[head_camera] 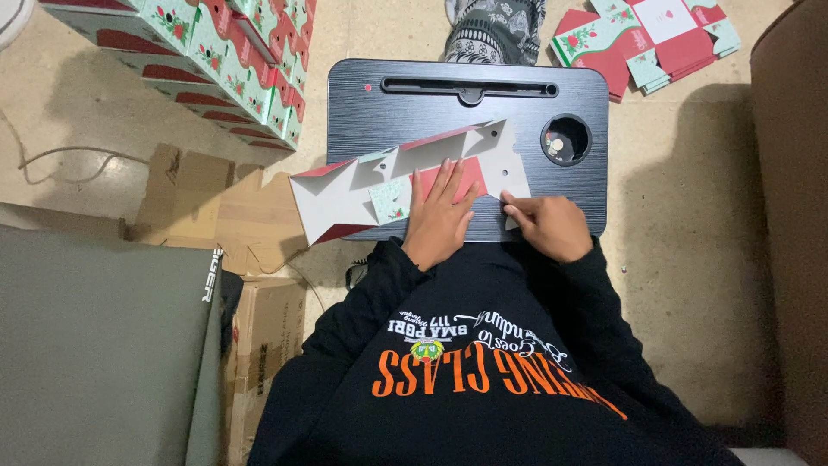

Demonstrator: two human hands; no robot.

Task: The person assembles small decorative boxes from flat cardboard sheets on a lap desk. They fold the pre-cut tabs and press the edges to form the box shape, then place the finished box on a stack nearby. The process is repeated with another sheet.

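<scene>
Hands first, since they are nearest: the left hand (438,216) lies flat, fingers spread, pressing on the red-and-white box blank (405,181); the right hand (552,226) has its grip pressed together, pinching the blank's near right edge flap between thumb and fingers. The blank lies unfolded across the near half of the black table (470,103), its left end hanging past the table's left edge.

To fold well here, I judge the flat hand should hold the panel firmly beside the crease while the pinching fingers turn the flap along the scored line, not across it, so the card bends clean and the printed side is not creased.

Counts, near to far: two hands; one blank in work; one table, with one long slot (470,86) along its far edge and one round cup hole (566,139) at far right, small bits inside too small to tell. Brown cardboard (194,203) lies on the floor left of the table. Far left stands one stack of finished boxes (216,60), at least six, exact number unclear. Far right lies one pile of flat blanks (647,39), number hidden.
</scene>
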